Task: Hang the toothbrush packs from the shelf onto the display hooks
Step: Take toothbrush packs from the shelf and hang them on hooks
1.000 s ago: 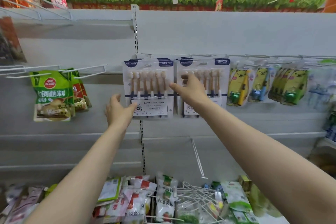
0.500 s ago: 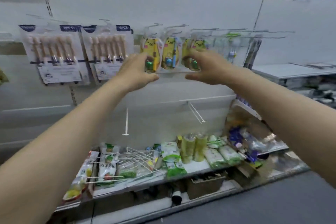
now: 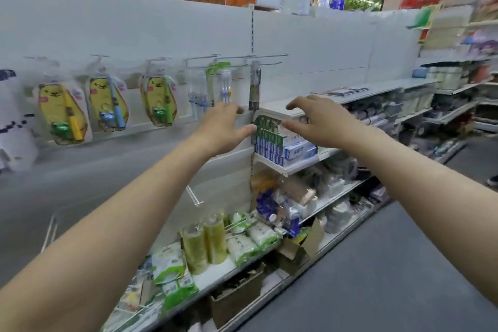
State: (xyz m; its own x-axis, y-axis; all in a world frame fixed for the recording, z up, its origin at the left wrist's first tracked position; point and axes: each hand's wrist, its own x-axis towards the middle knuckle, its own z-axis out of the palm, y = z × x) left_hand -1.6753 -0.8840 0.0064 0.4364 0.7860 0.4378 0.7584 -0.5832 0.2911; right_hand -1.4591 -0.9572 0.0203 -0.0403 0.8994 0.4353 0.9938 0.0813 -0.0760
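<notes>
While both arms reach toward the white back panel, neither hand holds anything. The left hand hovers with fingers spread wide and loosely bent, just below the clear toothbrush packs. The right hand, equally wide and empty, hovers before the left end of the upper shelf, above stacked toothpaste boxes. Packs hang on wire hooks along the panel. Three yellow bear packs occupy its left part, then come the clear packs and a green-topped pack. A narrow dark pack hangs at its right edge. Flat dark items lie on the upper shelf, and blur prevents identifying them.
</notes>
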